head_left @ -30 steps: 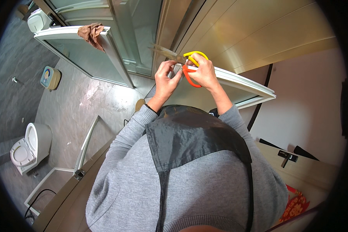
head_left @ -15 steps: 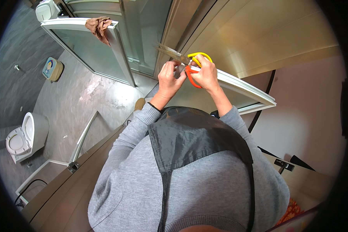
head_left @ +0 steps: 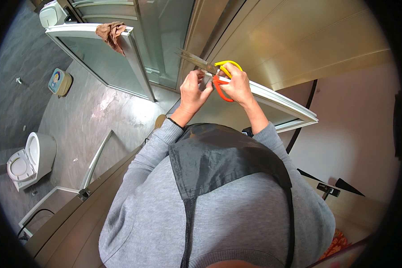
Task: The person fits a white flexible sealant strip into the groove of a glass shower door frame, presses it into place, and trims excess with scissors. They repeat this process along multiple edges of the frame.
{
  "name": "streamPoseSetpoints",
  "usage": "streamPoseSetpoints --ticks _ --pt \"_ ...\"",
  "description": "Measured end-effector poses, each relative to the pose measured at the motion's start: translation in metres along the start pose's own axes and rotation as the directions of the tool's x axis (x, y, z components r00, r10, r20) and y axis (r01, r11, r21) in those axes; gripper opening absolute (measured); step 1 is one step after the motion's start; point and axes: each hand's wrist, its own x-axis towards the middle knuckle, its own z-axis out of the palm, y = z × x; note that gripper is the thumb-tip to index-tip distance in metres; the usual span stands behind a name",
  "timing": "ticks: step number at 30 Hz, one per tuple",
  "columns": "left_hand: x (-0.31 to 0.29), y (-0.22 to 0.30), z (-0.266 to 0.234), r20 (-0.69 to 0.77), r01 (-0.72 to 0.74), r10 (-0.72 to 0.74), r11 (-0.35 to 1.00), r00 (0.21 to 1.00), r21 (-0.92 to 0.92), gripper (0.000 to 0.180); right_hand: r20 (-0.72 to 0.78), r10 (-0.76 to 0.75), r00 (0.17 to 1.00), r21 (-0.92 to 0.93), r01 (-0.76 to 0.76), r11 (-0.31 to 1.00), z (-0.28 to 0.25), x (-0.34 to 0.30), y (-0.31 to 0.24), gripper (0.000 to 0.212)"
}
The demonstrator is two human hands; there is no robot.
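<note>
The work looks under way, how much remains unclear: the right hand [head_left: 238, 88] grips the scissors [head_left: 212, 68] at the white frame's [head_left: 279, 98] end, where the left hand [head_left: 191, 96] curls, its hold hidden.

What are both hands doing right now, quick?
Left hand: fingers curled around the end of the white-framed glass panel; I can't tell whether they grip anything.
Right hand: closed, holding metal scissors with yellow and red handles.
</note>
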Motion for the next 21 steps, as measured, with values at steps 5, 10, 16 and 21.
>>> streamPoseSetpoints --ticks 5,10,16,21 --pt "0.0017 0.0021 -0.0006 0.006 0.081 -0.081 0.996 0.997 -0.039 0.042 -0.032 0.026 0.999 -0.038 -0.027 0.999 0.0042 -0.0027 0.0017 0.042" --pt "0.0029 0.0026 -0.0040 0.035 0.125 -0.122 0.988 0.992 -0.087 0.043 -0.039 0.036 0.999 -0.055 -0.038 0.998 0.0055 -0.0014 0.0009 0.040" --pt "0.0041 0.0028 -0.0067 0.072 0.142 -0.136 0.986 0.988 -0.083 0.044 0.005 0.009 1.000 -0.023 -0.009 1.000 -0.0008 0.0013 -0.0018 0.036" --pt "0.0047 0.0014 -0.0059 0.081 0.148 -0.141 0.984 0.987 -0.095 0.045 -0.019 0.021 1.000 -0.050 -0.022 0.998 0.0009 0.0010 -0.0025 0.036"
